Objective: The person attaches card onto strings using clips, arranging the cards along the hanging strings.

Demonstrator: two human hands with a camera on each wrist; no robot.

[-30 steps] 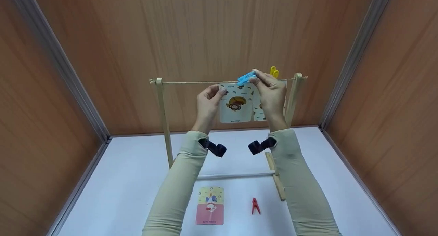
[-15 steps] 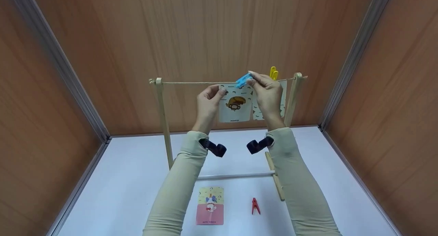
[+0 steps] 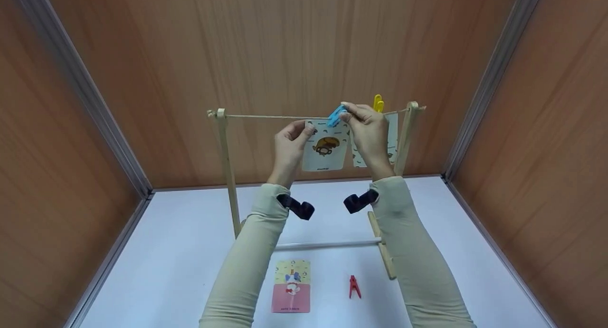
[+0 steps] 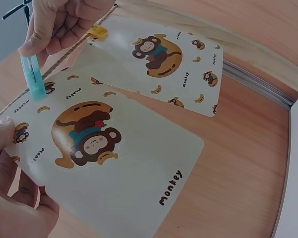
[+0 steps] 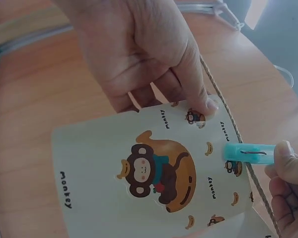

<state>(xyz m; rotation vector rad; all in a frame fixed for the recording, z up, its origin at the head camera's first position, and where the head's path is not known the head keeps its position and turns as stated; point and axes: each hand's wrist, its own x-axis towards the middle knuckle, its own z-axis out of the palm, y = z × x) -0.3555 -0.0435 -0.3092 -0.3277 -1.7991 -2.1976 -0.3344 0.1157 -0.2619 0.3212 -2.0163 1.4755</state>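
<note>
At the string (image 3: 270, 116), just left of the right grip, the monkey card (image 3: 326, 146) hangs by its top edge w/ the blue peg (image 3: 336, 115) astride card and string. Right hand (image 3: 368, 130) pinches the peg's upper end betw. thumb and forefinger, so that grip is clamped on the peg; peg's jaws already sit over the card's edge in the wrist views. Left hand (image 3: 288, 145) pinches the card's top left corner, thumb on the face, fingers behind.

Card looks thin, glossy, light and bendy, prob. slippery; best taken at a top corner, close under the string, as the left grip has it. Peg seems stiff plastic, sprung, small; squeeze at the tail, not the jaws.

Both forearms are raised, wrists level w/ the string, palms roughly facing each other. Beyond the right grip a 2nd monkey card (image 3: 390, 142) hangs from a yellow peg (image 3: 378, 102). Below both grips, on the counter (image 3: 180, 252): a pink card (image 3: 291, 286), a red peg (image 3: 354, 286).
</note>
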